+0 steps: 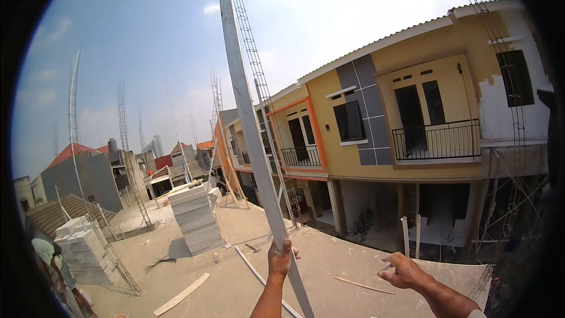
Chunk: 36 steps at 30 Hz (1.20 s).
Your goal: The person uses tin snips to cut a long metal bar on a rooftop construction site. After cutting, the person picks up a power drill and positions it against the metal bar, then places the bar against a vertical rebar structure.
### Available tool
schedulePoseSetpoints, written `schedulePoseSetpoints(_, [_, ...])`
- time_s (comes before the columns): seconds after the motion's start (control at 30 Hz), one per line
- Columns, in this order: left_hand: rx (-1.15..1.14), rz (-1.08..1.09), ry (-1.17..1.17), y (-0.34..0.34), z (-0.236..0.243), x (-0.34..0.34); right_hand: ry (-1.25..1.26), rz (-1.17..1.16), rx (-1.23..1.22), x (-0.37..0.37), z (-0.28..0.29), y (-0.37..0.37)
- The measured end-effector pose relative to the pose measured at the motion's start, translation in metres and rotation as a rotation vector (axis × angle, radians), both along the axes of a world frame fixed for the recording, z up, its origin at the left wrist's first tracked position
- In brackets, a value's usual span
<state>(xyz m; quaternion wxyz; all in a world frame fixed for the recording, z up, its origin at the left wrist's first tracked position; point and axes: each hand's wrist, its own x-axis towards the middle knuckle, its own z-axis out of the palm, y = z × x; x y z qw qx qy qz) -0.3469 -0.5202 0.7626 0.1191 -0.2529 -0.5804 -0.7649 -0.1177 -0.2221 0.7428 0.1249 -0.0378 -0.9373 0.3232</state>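
Note:
A long, straight grey bar (247, 100), which looks like metal, stands nearly upright in front of me, its upper end leaning left and running out of the top of the view. My left hand (279, 261) is wrapped round it near its lower part. To the right, my right hand (402, 271) hangs in the air apart from the bar, its fingers loosely bent and spread with nothing visible in them. Beneath both hands lies a bare concrete slab (353, 259). Another long, pale bar (253, 266) lies on the slab, passing behind my left forearm.
Stacks of pale blocks (195, 221) stand on the slab. Near them lie a hammer (252, 248) and wooden strips (182, 294). Tall rebar cages (250, 41) rise around. A person (56, 265) is at the left edge. Beyond the slab's right edge stand yellow houses (376, 123).

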Motion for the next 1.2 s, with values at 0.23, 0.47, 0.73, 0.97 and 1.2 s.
schedulePoseSetpoints(0.23, [-0.046,0.075,0.014,-0.043,-0.038,0.001,0.708,-0.082,0.447,0.017,0.163,0.005])
schedulePoseSetpoints(0.47, [-0.513,0.239,0.002,-0.086,-0.1,0.018,1.016,-0.154,0.931,0.004,0.263,-0.02])
schedulePoseSetpoints(0.73, [-0.929,0.159,0.058,-0.123,-0.146,0.046,0.755,-0.215,1.509,-0.007,0.303,0.016])
schedulePoseSetpoints(0.97, [-1.19,0.322,0.215,-0.162,-0.172,0.016,-0.064,-0.199,1.19,0.018,0.161,0.083])
schedulePoseSetpoints(1.2, [-0.537,0.901,-0.379,-0.187,-0.237,0.002,-0.374,0.105,0.483,0.079,-0.051,0.051])
